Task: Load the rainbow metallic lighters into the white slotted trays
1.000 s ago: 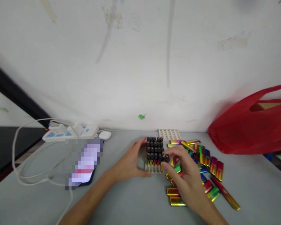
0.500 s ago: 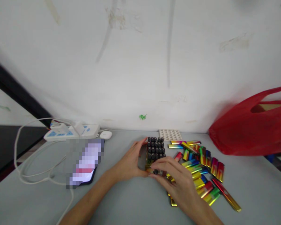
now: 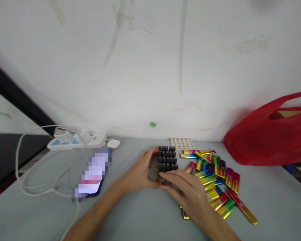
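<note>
My left hand [image 3: 141,171] is closed round the left side of a small open box [image 3: 153,167] with a greyish side wall. Upright in rows inside it stand several slim pieces with black tops [image 3: 167,160]. At the box's near side, the fingertips of my right hand [image 3: 188,189] pinch a black-topped piece [image 3: 164,182]; its lower part is hidden. To the right of the box, partly behind my right hand, lie loose shiny metallic-coloured tubes [image 3: 217,195] in red, gold, green and blue.
A white grid of holes [image 3: 182,144] lies by the wall. At the right is a red bag [image 3: 263,140]. On the left are a phone [image 3: 92,177], a power strip [image 3: 97,140] with white cables [image 3: 40,194], and a white earphone case [image 3: 113,144].
My right fingers have shifted slightly at the near side of the box, and the black-topped piece between them shows more clearly. My left hand stays in place.
</note>
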The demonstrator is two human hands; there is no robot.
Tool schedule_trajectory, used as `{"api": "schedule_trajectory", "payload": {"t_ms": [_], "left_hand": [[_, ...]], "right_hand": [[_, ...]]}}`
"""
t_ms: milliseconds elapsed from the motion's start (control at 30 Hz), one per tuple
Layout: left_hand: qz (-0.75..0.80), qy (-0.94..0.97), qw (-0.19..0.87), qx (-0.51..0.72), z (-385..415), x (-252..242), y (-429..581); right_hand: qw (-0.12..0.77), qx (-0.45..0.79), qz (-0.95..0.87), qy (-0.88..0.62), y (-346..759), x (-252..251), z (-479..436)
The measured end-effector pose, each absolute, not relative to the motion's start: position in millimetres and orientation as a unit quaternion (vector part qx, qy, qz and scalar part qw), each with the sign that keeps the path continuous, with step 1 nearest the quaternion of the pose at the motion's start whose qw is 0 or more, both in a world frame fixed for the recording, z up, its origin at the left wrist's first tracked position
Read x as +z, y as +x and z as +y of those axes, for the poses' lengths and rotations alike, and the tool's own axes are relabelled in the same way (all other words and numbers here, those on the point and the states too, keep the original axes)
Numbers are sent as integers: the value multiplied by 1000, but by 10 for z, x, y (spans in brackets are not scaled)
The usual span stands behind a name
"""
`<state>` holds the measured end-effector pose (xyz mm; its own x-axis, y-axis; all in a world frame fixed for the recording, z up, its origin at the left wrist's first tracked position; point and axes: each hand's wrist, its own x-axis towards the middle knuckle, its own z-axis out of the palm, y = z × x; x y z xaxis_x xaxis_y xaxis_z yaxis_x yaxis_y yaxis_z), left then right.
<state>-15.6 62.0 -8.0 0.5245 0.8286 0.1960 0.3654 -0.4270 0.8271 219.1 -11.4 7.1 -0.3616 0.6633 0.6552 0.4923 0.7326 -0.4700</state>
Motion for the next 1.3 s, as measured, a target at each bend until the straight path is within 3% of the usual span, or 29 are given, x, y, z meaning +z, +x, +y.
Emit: {"api": "schedule_trajectory", "payload": {"t_ms": [733,1067,1300], "left_hand": [[383,794,362,303,626,-126,-167],[384,794,363,301,622,-157,-180],[388,798,361,287,602,-77,-166]], "right_hand": [[389,14,-832,-396,2147,3,-106],[466,47,-744,-476,2267,189,-50],[466,9,-672,-575,2360,163,-4]]}}
